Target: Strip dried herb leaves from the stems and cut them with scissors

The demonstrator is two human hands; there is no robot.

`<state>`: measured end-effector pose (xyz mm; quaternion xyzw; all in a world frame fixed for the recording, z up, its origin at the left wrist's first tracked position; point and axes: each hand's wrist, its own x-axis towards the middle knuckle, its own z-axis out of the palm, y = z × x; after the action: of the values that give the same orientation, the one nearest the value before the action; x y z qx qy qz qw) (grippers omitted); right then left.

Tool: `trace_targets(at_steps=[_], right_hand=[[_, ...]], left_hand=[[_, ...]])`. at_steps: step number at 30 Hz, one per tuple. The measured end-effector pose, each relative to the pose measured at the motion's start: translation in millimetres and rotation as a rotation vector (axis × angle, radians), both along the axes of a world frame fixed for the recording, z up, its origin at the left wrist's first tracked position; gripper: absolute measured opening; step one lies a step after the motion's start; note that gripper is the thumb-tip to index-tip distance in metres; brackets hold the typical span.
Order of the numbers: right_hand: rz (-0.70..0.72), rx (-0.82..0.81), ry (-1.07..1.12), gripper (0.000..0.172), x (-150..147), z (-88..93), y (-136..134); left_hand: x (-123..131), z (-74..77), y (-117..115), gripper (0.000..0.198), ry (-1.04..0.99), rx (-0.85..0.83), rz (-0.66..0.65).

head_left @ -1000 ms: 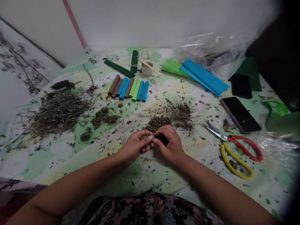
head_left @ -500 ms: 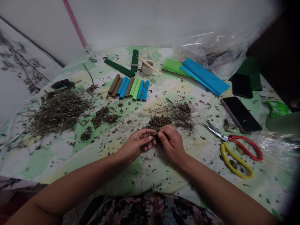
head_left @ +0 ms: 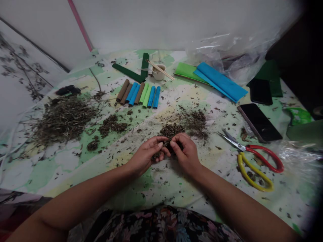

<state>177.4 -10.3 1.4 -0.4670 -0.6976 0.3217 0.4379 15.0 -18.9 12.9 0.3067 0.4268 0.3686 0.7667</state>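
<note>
My left hand (head_left: 146, 153) is curled around a small clump of dark dried leaves (head_left: 155, 156), with some showing between thumb and fingers. My right hand (head_left: 186, 151) meets it from the other side, thumb and forefinger pinched at the leaf bits by the left fingertips. Just beyond both hands lies a heap of crumbled dried leaves (head_left: 173, 129), with finer dark crumbs (head_left: 198, 117) scattered to its right. The curled fingers partly hide what they hold.
Rolled brown, blue and green tubes (head_left: 138, 94) lie in a row behind. Scissors (head_left: 242, 148) and a phone (head_left: 259, 122) are on the right. A small cup (head_left: 158, 74) with sticks across it stands at the back. Uncrushed dried leaves (head_left: 65, 117) are piled on the left.
The fingers of both hands have shifted slightly around the leaf clump, and my right thumb sits a little differently. Everything else on the table stays in place.
</note>
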Motion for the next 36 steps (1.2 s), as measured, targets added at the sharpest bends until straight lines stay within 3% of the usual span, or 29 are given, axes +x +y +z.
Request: trace_targets(at_steps=[3, 7, 11, 17, 22, 31, 36], right_hand=[[0.016, 0.039, -0.024, 0.021, 0.6, 1.7, -1.3], [0.116, 0.209, -0.105, 0.011, -0.5, 7.8, -7.6], [0.196, 0.324, -0.263, 0.02, -3.7, 10.3, -13.2], [0.063, 0.242, -0.266, 0.012, -3.6, 6.3, -9.4], [-0.003, 0.175, -0.186, 0.006, -2.2, 4.6, -7.2], [-0.013, 0.149, -0.145, 0.024, -0.3, 1.8, -2.8], [0.01, 0.122, -0.119, 0.03, 1.5, -1.3, -0.9]], left_hand=[[-0.8, 3.7, 2.9, 0.025, -0.052, -0.073, 0.034], [-4.1, 5.5, 8.1, 0.024, -0.249, -0.223, 0.103], [-2.9, 8.3, 7.2, 0.027, -0.329, -0.294, 0.091], [3.8, 10.3, 0.8, 0.032, -0.395, -0.214, 0.069], [5.1, 5.4, 0.3, 0.032, -0.339, -0.137, 0.054], [2.7, 0.5, -0.4, 0.016, -0.136, -0.077, 0.041], [1.9, 3.7, -0.5, 0.015, -0.221, -0.14, -0.006]])
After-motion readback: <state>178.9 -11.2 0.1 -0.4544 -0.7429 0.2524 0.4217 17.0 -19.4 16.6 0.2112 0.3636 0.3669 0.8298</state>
